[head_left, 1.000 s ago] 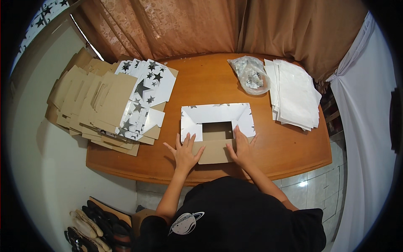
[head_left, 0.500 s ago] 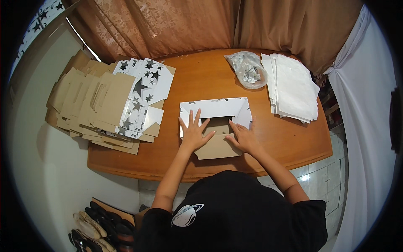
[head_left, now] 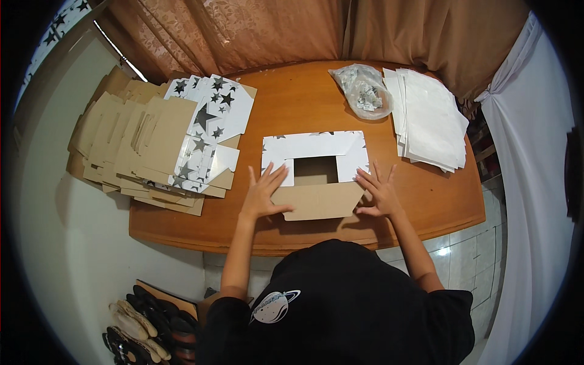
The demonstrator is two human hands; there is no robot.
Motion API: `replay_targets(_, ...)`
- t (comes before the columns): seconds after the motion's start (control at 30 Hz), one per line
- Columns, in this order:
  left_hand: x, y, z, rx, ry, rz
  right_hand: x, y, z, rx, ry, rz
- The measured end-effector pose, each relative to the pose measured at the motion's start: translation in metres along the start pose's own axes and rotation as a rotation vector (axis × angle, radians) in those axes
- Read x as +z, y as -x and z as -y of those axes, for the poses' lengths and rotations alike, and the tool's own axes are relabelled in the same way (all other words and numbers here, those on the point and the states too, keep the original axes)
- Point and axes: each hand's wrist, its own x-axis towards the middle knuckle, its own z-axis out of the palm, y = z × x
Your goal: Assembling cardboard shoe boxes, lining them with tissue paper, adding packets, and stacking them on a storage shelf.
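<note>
In front of me on the table stands a cardboard box (head_left: 315, 145), white with dark stars outside and brown inside. Its far flap and side flaps are folded inward, leaving a rectangular opening in the middle. The brown near flap (head_left: 319, 202) points out toward me. At the box's left side my left hand (head_left: 264, 193) has its fingers spread, fingertips against the left flap and thumb by the near flap. My right hand (head_left: 379, 193) lies spread at the right side, fingertips touching the right corner. Neither hand grips anything.
A pile of flat brown and star-printed cardboard boxes (head_left: 164, 131) covers the table's left end. At the back right lie a clear plastic bag (head_left: 367, 97) with small packets and a stack of white paper sheets (head_left: 429, 121). Shoes (head_left: 149, 322) sit at lower left.
Both hands have moved outward from over the opening to the box's sides. The side flaps now lie flatter, and the opening shows uncovered. The view has shifted slightly.
</note>
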Motion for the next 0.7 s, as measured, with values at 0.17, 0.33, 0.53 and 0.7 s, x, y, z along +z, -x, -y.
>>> replay_targets(0.17, 0.010, 0.025, 0.014, 0.063, -0.043, -0.190, 0.008, 0.003, -0.012, -0.026, 0.029, -0.095)
replay_targets(0.33, 0.044, 0.003, 0.006, -0.283, 0.059, -0.500, 0.040, -0.008, -0.021, 0.191, -0.124, -0.244)
replay_targets(0.53, 0.051, -0.027, -0.013, -0.629, 0.424, -0.828, 0.038, -0.046, 0.012, 0.821, -0.330, -0.325)
replay_targets(0.7, 0.038, -0.032, -0.017, -0.682, 0.506, -0.648, 0.043, -0.046, 0.005, 0.974, -0.374, -0.227)
